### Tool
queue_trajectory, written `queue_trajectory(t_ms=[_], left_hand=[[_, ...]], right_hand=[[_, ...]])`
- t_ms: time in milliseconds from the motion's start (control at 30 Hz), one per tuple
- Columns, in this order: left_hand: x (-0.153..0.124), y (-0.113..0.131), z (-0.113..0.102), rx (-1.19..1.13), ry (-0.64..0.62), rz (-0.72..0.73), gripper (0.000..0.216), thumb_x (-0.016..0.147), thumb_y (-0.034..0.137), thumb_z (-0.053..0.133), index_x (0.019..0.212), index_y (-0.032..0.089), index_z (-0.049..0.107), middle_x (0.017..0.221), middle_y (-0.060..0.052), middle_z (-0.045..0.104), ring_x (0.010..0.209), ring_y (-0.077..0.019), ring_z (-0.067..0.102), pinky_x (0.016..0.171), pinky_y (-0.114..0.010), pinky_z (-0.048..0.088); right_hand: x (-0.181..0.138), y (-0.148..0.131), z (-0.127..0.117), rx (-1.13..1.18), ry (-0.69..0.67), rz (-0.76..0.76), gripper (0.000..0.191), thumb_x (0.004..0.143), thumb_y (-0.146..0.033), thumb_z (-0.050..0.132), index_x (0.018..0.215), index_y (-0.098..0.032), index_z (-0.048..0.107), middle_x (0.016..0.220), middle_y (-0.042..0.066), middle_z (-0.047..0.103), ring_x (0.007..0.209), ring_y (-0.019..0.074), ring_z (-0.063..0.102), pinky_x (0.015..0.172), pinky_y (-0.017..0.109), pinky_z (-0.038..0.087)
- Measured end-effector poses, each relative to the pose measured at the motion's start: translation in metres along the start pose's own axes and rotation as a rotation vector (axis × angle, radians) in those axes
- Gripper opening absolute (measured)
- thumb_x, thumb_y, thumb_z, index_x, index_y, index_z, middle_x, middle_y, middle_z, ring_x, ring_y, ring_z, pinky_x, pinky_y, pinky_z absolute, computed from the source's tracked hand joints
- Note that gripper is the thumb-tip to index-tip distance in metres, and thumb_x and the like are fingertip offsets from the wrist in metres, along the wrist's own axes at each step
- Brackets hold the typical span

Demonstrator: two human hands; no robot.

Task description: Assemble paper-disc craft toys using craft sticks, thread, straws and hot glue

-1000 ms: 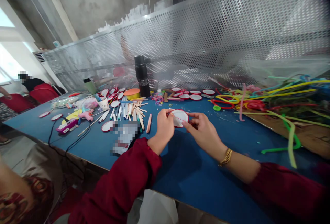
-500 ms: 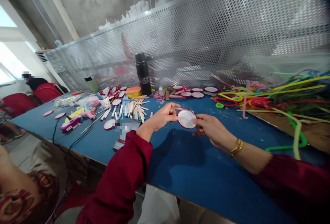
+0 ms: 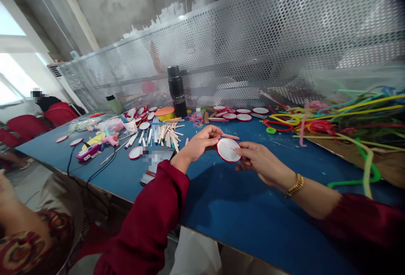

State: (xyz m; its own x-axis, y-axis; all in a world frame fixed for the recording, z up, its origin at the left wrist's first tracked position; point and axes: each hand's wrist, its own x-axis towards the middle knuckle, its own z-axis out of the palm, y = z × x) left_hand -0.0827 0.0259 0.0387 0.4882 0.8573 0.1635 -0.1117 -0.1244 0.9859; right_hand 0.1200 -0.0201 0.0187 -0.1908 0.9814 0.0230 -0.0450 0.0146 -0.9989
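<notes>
Black bottle [image 3: 177,93] before a perforated screen [image 3: 268,43]

One disc [image 3: 228,150] is held by one left hand [image 3: 201,144] and one right hand [image 3: 263,162]; one flask [image 3: 177,91], one bottle [image 3: 114,105], one cup [image 3: 130,127], one glue gun [image 3: 110,139] are spotted; heaped discs [image 3: 151,116] and sticks [image 3: 174,133] can't be counted!

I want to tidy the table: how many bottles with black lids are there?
2: a black bottle beyond the left hand, and a green bottle farther left. Others may be hidden.
</notes>
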Motion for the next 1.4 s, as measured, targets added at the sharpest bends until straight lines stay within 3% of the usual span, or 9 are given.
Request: queue_trajectory(t_ms=[267,400,567,733,1033,1400], left_hand=[[-0.005,0.0,0.005,0.025,-0.047,-0.004,0.031,0.079,0.025,0.071,0.108,0.02,0.061,0.108,-0.005,0.062,0.088,-0.0143,0.06,0.072,-0.024,0.053],[-0.001,-0.004,0.011,0.092,0.095,-0.043,0.03,0.075,0.017,0.068,0.104,0.018,0.062,0.103,-0.005,0.064,0.082,-0.0146,0.062,0.068,-0.026,0.055],[0.005,-0.011,0.013,0.101,0.286,-0.066,0.023,0.075,0.01,0.064,0.097,0.016,0.062,0.094,-0.005,0.066,0.079,-0.0159,0.063,0.068,-0.031,0.058],[0.007,-0.006,0.01,0.079,0.453,-0.093,0.02,0.076,0.004,0.062,0.092,0.016,0.062,0.086,-0.002,0.066,0.073,-0.0152,0.063,0.073,-0.035,0.059],[0.007,-0.004,0.011,0.068,0.456,-0.099,0.019,0.077,0.003,0.062,0.092,0.015,0.063,0.084,-0.003,0.066,0.073,-0.015,0.063,0.071,-0.034,0.06],[0.008,-0.007,0.012,0.085,0.46,-0.084,0.019,0.077,0.005,0.065,0.093,0.016,0.064,0.085,-0.002,0.066,0.074,-0.0141,0.062,0.074,-0.036,0.06]], right_hand=[[-0.002,-0.006,0.001,-0.022,0.132,0.051,0.016,0.076,-0.034,0.07,0.069,-0.024,0.06,0.052,-0.006,0.041,0.046,0.0109,0.04,0.053,0.034,0.059],[0.001,-0.001,0.002,-0.098,0.165,-0.013,0.02,0.079,-0.04,0.071,0.077,-0.024,0.059,0.055,-0.006,0.044,0.049,0.012,0.045,0.055,0.034,0.06],[0.003,0.009,0.002,-0.192,0.269,-0.224,0.036,0.076,-0.043,0.077,0.1,-0.024,0.056,0.08,0.002,0.066,0.07,0.0201,0.067,0.065,0.038,0.063],[0.0,0.015,0.001,-0.435,0.263,-0.418,0.021,0.086,-0.037,0.067,0.096,-0.024,0.054,0.087,0.005,0.068,0.075,0.0204,0.068,0.072,0.038,0.059],[0.0,0.014,-0.002,-0.507,0.288,-0.422,0.014,0.087,-0.031,0.064,0.088,-0.025,0.052,0.079,0.003,0.068,0.072,0.0203,0.067,0.07,0.036,0.054],[0.002,0.017,-0.002,-0.423,0.305,-0.365,0.026,0.081,-0.038,0.073,0.083,-0.025,0.051,0.076,0.004,0.072,0.072,0.0219,0.07,0.067,0.037,0.056]])
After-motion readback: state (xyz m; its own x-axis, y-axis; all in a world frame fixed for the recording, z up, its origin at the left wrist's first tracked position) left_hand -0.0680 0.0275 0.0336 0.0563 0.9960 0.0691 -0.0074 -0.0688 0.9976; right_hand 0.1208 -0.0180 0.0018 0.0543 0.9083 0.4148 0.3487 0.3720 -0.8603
